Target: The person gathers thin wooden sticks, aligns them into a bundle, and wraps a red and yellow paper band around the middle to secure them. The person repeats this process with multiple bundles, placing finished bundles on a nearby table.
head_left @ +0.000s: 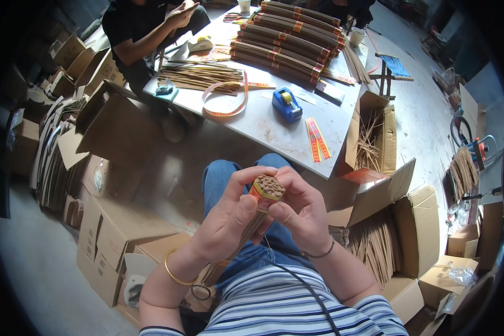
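Observation:
A bundle of thin brown incense sticks (270,186) stands tilted over my lap, its cut ends facing up. Around its top runs a red and yellow paper band (259,194). My left hand (235,204) grips the bundle from the left, thumb pressed on the band. From the other side my right hand (302,204) closes on it too, with the thumb on the band's near edge and the fingers behind. The lower part of the bundle slants down between my forearms, partly hidden by my hands.
Ahead, a white table (274,134) carries banded bundles (285,42), loose sticks (201,77), a blue tape dispenser (287,105) and paper strips (317,140). Open cartons stand at both sides, one holding sticks (375,246). A co-worker (134,42) sits at the table's far left.

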Demonstrator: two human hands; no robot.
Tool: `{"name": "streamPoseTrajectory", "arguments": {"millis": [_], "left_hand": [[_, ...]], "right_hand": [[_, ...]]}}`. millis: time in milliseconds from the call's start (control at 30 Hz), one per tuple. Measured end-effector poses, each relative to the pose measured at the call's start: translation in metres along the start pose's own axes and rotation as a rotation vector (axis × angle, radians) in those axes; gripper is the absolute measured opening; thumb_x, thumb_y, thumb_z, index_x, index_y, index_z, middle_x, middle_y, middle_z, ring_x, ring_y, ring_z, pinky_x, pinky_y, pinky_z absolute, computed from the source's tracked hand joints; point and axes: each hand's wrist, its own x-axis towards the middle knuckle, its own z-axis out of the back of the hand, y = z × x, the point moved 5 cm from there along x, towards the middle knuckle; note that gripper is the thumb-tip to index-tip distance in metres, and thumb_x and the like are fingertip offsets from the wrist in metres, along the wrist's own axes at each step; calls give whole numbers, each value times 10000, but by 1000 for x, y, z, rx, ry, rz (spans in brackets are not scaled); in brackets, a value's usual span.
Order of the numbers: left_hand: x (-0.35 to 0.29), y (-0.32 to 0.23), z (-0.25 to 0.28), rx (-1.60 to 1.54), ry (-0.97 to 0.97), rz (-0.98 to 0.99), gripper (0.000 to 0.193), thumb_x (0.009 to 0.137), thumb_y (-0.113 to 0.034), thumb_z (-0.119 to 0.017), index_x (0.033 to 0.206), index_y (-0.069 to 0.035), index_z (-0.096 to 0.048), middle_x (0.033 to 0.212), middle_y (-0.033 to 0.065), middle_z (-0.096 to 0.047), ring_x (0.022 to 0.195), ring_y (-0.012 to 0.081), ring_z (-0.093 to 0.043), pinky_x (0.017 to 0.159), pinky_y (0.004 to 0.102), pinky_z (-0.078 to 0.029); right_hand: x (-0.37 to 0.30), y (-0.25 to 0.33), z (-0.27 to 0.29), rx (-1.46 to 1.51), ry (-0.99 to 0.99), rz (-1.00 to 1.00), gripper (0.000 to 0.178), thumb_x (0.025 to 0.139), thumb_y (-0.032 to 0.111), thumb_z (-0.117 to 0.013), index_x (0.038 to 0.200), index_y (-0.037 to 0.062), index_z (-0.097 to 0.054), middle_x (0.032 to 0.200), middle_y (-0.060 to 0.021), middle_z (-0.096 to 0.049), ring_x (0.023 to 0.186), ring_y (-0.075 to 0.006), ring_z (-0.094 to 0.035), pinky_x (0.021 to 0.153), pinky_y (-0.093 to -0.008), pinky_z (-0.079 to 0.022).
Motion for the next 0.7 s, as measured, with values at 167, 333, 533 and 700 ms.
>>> {"name": "streamPoseTrajectory", "arguments": {"millis": [167, 333, 533, 700], "left_hand": [[2, -9, -7, 186, -22, -18, 516, 1034, -486, -346, 1364, -89, -347, 987, 50, -528, 681, 68, -529, 571, 205, -472], [6, -10, -7, 189, -34, 12, 546, 1027, -535, -288, 1302, -79, -407, 960, 40, -526, 671, 64, -530, 557, 194, -460], [18, -31, -8, 44, 1, -62, 562, 1045, -507, -259, 1314, -46, -436, 774, 17, -546, 592, 57, -491, 526, 196, -405], [42, -78, 23, -66, -210, -258, 664, 1033, -553, -220, 1375, -11, -393, 684, 24, -465, 533, 99, -460, 547, 259, -436]], "right_hand": [[-2, 8, 0, -82, -16, 36, 284, 900, 226, -717, 1061, 18, -609, 1065, -52, -524, 910, -137, -528, 852, -284, -425], [-2, 5, 1, -7, -13, -7, 281, 900, 220, -718, 1055, 12, -612, 1070, -58, -516, 924, -135, -540, 842, -277, -445], [11, 17, 0, 148, 41, -24, 270, 916, 172, -690, 1120, 3, -641, 1216, -80, -496, 1108, -159, -546, 940, -310, -473], [21, -13, 2, -24, 150, -87, 671, 930, 409, -640, 1433, 36, -399, 1363, -104, -459, 1261, -208, -465, 1037, -360, -398]]}}
